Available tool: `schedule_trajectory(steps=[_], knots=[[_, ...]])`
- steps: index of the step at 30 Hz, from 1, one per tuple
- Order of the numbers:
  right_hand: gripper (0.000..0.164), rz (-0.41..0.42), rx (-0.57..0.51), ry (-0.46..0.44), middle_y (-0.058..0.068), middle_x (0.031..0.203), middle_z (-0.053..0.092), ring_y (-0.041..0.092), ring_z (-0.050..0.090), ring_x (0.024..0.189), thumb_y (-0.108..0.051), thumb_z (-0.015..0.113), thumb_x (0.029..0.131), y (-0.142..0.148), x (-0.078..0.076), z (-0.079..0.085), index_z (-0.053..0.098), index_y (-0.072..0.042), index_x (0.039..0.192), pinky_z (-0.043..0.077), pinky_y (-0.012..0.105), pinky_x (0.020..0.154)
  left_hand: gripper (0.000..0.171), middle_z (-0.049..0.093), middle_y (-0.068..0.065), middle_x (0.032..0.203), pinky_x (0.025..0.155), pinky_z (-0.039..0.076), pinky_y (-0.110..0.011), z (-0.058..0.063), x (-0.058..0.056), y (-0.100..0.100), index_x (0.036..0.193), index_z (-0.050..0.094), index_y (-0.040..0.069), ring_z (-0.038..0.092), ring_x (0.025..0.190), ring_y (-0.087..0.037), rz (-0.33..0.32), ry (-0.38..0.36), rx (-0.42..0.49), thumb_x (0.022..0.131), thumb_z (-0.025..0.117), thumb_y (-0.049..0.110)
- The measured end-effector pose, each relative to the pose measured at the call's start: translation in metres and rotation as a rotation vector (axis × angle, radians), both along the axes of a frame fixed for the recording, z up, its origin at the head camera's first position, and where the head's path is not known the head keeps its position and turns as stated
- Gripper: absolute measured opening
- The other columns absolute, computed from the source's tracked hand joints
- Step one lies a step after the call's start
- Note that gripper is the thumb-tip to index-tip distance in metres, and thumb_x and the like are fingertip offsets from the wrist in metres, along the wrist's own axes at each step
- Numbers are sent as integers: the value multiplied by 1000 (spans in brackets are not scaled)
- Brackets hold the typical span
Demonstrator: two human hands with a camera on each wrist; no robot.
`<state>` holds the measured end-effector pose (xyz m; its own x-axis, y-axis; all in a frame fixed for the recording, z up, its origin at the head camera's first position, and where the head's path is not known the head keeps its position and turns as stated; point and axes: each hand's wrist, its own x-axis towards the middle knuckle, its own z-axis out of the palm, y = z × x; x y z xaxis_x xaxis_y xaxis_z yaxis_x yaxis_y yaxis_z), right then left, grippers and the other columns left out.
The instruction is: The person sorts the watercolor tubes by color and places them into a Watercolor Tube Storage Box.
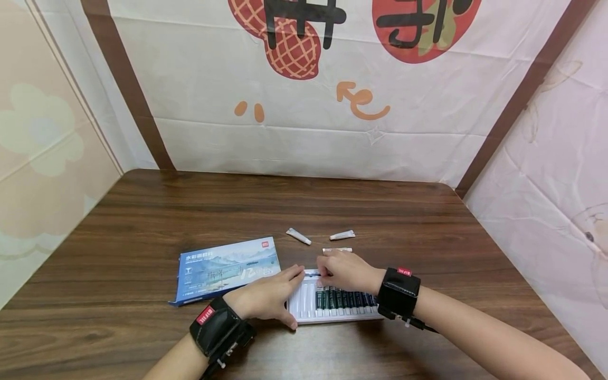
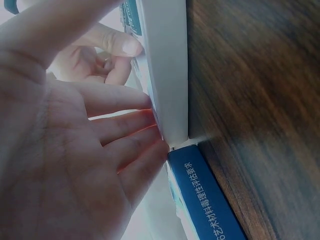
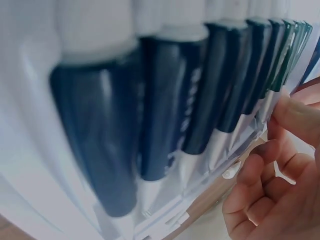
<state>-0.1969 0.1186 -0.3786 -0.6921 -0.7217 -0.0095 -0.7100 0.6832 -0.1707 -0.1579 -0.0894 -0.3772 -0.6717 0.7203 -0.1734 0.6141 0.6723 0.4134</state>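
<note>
A white plastic tray (image 1: 302, 303) lies on the table, with a row of green to dark-blue paint tubes (image 1: 344, 300) in its right part and bare slots at its left. My left hand (image 1: 268, 295) rests on the tray's left end; in the left wrist view its straight fingers (image 2: 132, 117) touch the rim. Over the tray's far edge, my right hand (image 1: 351, 272) has its thumb and finger at the end of a green paint tube (image 3: 276, 75) and appears to pinch it. That tube's end is partly hidden by the fingers.
A blue watercolor paint box (image 1: 228, 269) lies left of the tray, close against its corner. Beyond the tray are several small white tubes, among them one at the left (image 1: 298, 236) and one at the right (image 1: 342, 235). A printed cloth (image 1: 304, 142) hangs behind the table.
</note>
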Motion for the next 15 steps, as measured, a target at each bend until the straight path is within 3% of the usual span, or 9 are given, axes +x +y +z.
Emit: schedule_trajectory(steps=[11,15], knots=[[11,13,-55,36,-7,73,51,6,46,64,-20,65,86,2,-2,6,63,-13,78,40,22,57,94,23,-20,146,104,25,-40,3,0,1,139,30,-9,19,134,-29,9,-16,-8,71,78,35],[5,-24,-58,137,-4,81,56,11,53,71,-17,64,85,16,-17,11,64,-12,84,46,25,62,94,22,-19,147,104,24,-40,3,0,2,140,29,-8,18,135,-28,15,-31,-8,71,78,35]])
